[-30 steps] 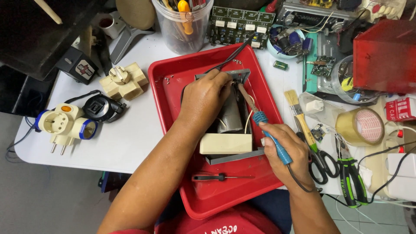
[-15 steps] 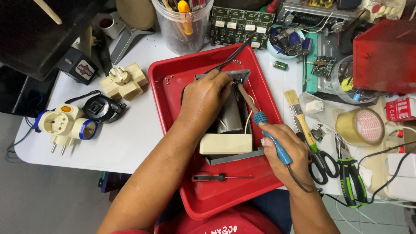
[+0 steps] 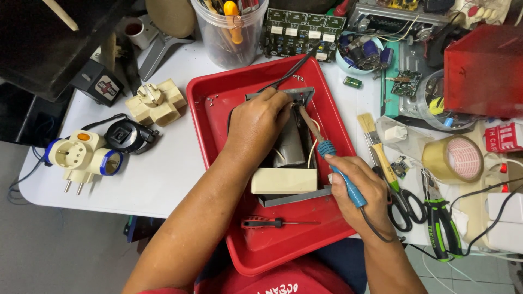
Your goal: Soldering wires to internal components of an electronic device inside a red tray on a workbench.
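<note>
right hand [image 3: 362, 188] grip closed on blue soldering iron [image 3: 338, 169]; left hand [image 3: 259, 122] presses metal transformer [image 3: 289, 144].

White table [image 3: 163, 179], seemingly grey floor [image 3: 60, 250]

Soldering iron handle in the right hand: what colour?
Blue; the soldering iron handle shows best in the head view.

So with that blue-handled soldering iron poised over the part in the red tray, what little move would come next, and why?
Probably easing the soldering iron tip slightly further down into the metal-framed part. The right hand already angles it toward the wires there, and the left hand rests on the part's top, steadying it in the red tray. Whether the tip already touches cannot be told.
</note>
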